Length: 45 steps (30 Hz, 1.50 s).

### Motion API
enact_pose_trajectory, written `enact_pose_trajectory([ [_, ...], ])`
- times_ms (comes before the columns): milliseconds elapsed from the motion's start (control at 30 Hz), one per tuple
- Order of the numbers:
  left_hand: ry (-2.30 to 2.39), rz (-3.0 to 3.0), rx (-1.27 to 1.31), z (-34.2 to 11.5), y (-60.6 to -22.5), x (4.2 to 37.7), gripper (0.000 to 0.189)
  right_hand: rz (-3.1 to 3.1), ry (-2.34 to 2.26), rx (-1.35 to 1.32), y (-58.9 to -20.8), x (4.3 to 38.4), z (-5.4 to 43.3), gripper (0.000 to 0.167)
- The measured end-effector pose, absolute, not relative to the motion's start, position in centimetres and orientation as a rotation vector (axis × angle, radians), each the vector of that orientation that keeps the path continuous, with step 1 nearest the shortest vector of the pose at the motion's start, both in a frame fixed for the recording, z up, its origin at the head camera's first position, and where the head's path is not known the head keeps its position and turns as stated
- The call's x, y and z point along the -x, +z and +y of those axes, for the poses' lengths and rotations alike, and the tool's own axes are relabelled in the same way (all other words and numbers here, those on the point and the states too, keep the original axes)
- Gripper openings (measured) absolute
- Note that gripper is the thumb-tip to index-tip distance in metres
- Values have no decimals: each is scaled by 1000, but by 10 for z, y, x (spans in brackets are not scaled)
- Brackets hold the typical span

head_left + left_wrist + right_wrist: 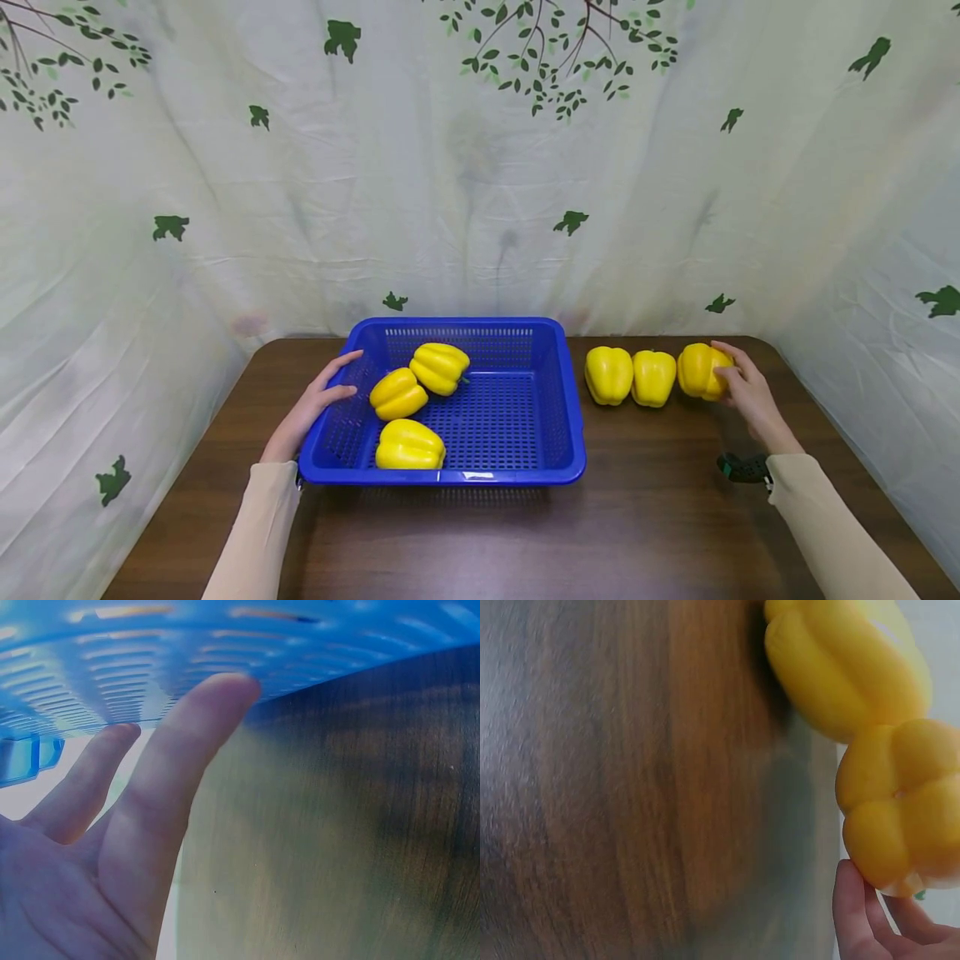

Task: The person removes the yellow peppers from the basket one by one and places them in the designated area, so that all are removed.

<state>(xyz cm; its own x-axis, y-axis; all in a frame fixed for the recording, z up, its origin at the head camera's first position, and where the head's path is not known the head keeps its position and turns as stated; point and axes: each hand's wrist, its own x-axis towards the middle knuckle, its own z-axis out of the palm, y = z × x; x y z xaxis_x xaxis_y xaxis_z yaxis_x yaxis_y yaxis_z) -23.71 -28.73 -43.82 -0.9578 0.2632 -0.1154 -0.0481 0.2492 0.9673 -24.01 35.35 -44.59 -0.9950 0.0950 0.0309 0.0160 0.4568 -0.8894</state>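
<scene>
My right hand [753,402] holds a yellow bell pepper [697,372] by its right side, thumb in front and fingers behind. From the right wrist, that pepper shows its lobed end, with fingertips [850,889] against its lower edge. Two more yellow peppers, a middle one [653,379] and a left one [608,376], stand just left of it in a row. My left hand [311,408] rests with extended fingers at the left side of a blue perforated basket [573,417]. Inside lie three yellow peppers, including a front one [409,446], grouped toward the left.
Everything sits on a dark brown wooden table [637,525]. A white curtain [465,183] printed with green leaves hangs close behind its back edge and along both sides. The row of loose peppers stands near the back edge, right of the basket.
</scene>
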Motion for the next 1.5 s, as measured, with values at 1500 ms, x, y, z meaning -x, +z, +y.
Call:
enact_pose_trajectory([
  [1500,1763,2284,-212,-287,-437,237,58,-2657,1705,28,-463,245,364,53],
])
